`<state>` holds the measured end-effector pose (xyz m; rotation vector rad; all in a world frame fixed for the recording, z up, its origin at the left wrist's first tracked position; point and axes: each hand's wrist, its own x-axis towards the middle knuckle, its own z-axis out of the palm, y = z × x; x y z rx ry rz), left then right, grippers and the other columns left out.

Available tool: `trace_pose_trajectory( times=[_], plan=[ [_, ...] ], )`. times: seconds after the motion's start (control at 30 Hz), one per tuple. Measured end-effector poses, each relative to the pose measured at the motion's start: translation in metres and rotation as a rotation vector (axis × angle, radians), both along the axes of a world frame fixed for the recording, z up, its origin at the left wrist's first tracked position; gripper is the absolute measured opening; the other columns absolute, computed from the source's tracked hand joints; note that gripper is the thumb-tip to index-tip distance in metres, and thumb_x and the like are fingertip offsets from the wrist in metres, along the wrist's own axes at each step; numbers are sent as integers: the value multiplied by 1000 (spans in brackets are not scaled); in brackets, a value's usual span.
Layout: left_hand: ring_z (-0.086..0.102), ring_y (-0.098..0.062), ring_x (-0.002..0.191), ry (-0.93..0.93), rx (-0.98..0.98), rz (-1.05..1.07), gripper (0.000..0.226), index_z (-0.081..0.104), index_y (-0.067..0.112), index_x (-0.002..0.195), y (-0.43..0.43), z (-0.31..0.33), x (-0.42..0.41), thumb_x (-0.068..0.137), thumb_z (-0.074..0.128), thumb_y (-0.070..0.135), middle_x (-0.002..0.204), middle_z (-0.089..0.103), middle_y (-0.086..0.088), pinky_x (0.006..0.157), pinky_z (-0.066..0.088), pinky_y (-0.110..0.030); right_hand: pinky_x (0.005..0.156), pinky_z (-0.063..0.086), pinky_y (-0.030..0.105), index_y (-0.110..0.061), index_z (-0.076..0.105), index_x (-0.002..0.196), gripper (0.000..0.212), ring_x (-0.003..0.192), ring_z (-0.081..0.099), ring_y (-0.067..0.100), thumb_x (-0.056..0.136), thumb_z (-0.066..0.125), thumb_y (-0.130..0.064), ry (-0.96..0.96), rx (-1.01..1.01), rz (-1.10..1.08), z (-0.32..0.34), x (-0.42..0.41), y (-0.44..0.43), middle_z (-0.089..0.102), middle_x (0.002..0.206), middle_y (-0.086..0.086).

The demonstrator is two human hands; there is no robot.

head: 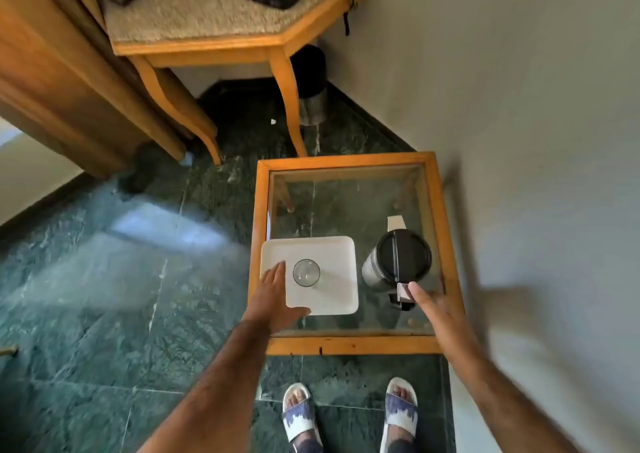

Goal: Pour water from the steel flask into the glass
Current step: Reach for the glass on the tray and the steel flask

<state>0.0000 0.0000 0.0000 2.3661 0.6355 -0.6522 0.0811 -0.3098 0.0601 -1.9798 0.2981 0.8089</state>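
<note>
A steel flask with a black lid and a handle stands upright on the right half of a small glass-topped table. A clear, empty-looking glass stands on a white square tray at the table's left. My left hand lies flat and open over the tray's left edge, just left of the glass, not touching it. My right hand reaches with fingers apart toward the flask's handle; its fingertip is at the handle's lower end and holds nothing.
The table's wooden frame sits against a white wall on the right. A larger wooden table with curved legs stands beyond, with a dark bin under it. Green marble floor spreads to the left. My sandalled feet are below the table.
</note>
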Motion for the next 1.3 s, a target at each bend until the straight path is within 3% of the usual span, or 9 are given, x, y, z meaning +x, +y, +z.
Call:
trace_pose_trajectory(
  times=[0.13, 0.3, 0.4, 0.57, 0.63, 0.83, 1.03, 1.13, 1.3],
  plan=[
    [37, -32, 161, 7, -111, 234, 128, 17, 7, 170, -8, -51, 5, 73, 97, 34, 176, 35, -12, 130, 32, -41, 104, 37, 35, -59, 78, 96, 59, 106, 57, -10, 59, 59, -100, 76, 159, -113, -38, -9, 7, 71, 97, -41],
    [50, -33, 152, -76, -221, 483, 117, 27, 19, 169, -18, -106, 5, 76, 97, 29, 170, 47, -6, 125, 44, -45, 113, 43, 42, -39, 82, 112, 64, 119, 69, 0, 78, 61, -89, -78, 283, -193, -74, -19, 9, 81, 117, -17],
    [60, -29, 142, -209, -275, 642, 95, 46, 21, 159, -28, -126, 8, 78, 96, 18, 158, 60, -4, 119, 50, -40, 114, 44, 52, -30, 84, 106, 55, 117, 73, 13, 86, 64, -78, -193, 344, -273, -90, -24, 11, 84, 111, -6],
    [68, -17, 122, -346, -312, 756, 77, 60, 25, 144, -35, -144, 13, 77, 96, 20, 142, 70, 3, 82, 53, 2, 114, 43, 61, -24, 83, 99, 49, 111, 74, 28, 88, 69, -71, -256, 478, -371, -99, -27, 18, 84, 101, 3],
    [68, -14, 118, -371, -342, 781, 74, 62, 28, 141, -37, -151, 13, 76, 96, 21, 138, 71, 5, 78, 49, 6, 111, 44, 56, -23, 83, 93, 47, 102, 73, 27, 88, 71, -68, -262, 543, -412, -100, -28, 22, 82, 92, 1],
    [70, -21, 125, -396, -410, 791, 72, 63, 32, 139, -35, -158, 13, 76, 95, 21, 138, 73, 3, 78, 58, -6, 82, 38, 40, -28, 76, 85, 24, 74, 52, 15, 96, 61, -43, -305, 698, -527, -98, -9, 30, 63, 76, -10],
    [67, -23, 133, -440, -480, 753, 71, 62, 33, 139, -29, -139, 11, 77, 93, 16, 139, 70, 7, 98, 55, -23, 77, 34, 30, -30, 74, 61, 52, 59, 47, 5, 106, 48, -24, -306, 757, -602, -89, 34, 12, 59, 61, -22],
    [67, -16, 132, -474, -491, 692, 67, 64, 38, 133, -26, -113, 11, 74, 92, 23, 134, 72, 17, 97, 56, -24, 70, 36, 24, -27, 77, 65, 42, 57, 44, 8, 101, 55, -22, -249, 855, -640, -76, 44, 0, 63, 69, -17],
    [73, -8, 119, -558, -517, 612, 60, 69, 31, 125, -29, -56, 16, 70, 90, 21, 119, 78, 19, 98, 61, -27, 60, 35, 22, -27, 81, 72, 38, 61, 44, 5, 99, 53, -23, -270, 820, -440, -33, 45, -10, 67, 71, -16]
  ],
)
